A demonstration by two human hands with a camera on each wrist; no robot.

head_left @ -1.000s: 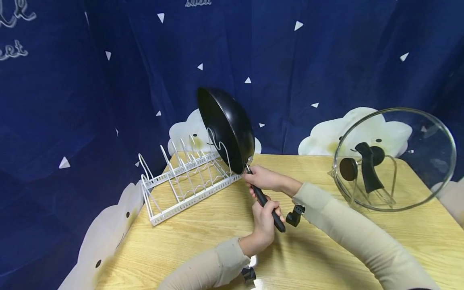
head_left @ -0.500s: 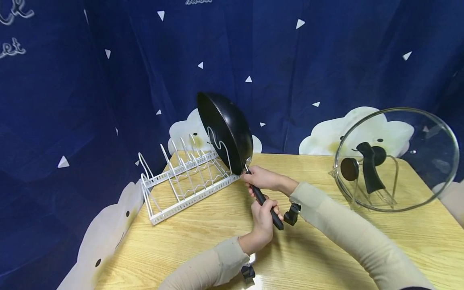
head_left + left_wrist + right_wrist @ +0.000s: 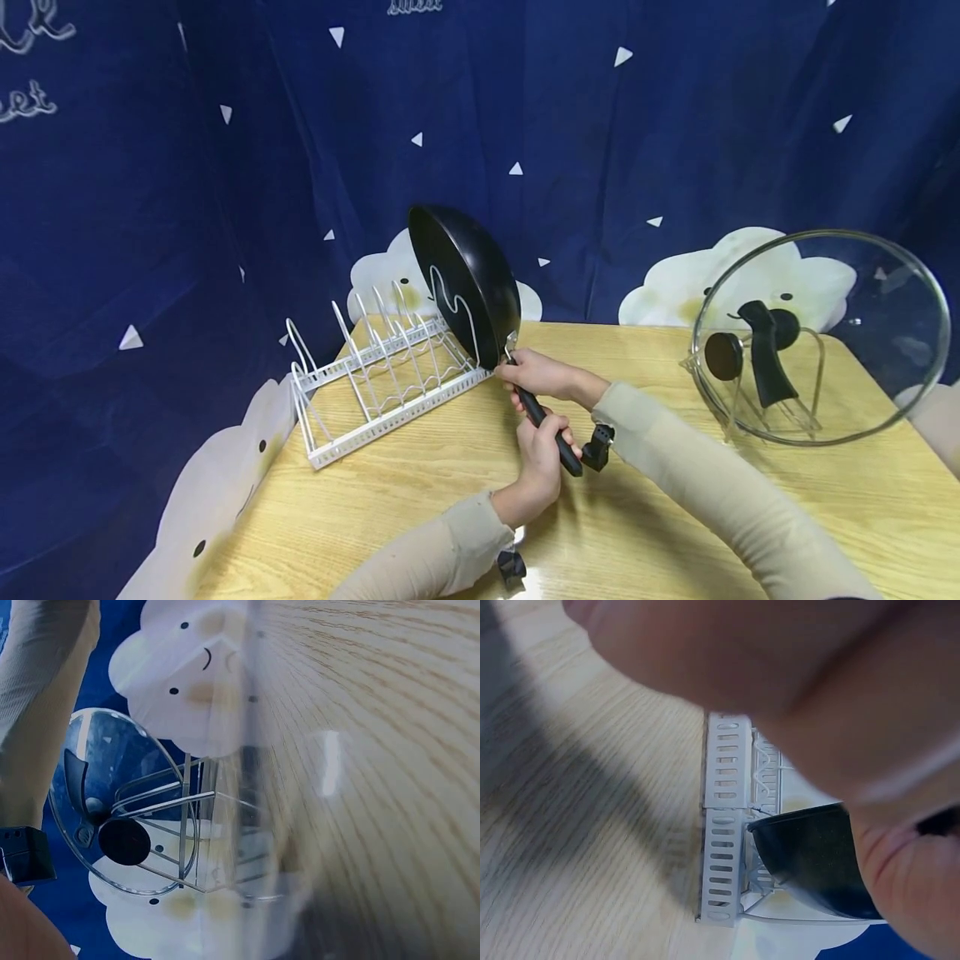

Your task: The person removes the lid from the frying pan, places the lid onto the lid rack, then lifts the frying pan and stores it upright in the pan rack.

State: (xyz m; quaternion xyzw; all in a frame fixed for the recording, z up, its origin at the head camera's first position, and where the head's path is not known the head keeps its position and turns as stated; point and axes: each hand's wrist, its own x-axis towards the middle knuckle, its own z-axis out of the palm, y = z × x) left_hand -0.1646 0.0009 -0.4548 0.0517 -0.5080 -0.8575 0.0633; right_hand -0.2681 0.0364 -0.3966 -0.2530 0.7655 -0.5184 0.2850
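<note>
A black wok (image 3: 491, 267) stands on edge, tilted, at the right end of a white wire rack (image 3: 405, 412) in the head view. One of the rack's wire dividers shows in front of the wok's hollow side. My right hand (image 3: 542, 373) grips the wok's black handle (image 3: 532, 408) close to the pan. Lower down, my left hand (image 3: 540, 450) is wrapped round the same handle near its end. The right wrist view has the wok's rim (image 3: 817, 855) just inside the rack's slotted rail (image 3: 724, 862); fingers cover much of that view. Whether the wok's lower edge touches the rack is unclear.
To the right, a large glass lid (image 3: 817, 233) with a black upright handle leans on a wire stand (image 3: 817, 367). The wooden table (image 3: 435, 475) ends at a dark blue curtain (image 3: 480, 100). My right sleeve (image 3: 697, 458) crosses the table between wok and lid.
The wok has sunk a little and shifted slightly left, closer to the rack. Both hands have moved slightly left with the handle, keeping their grip. Rack and lid stay put.
</note>
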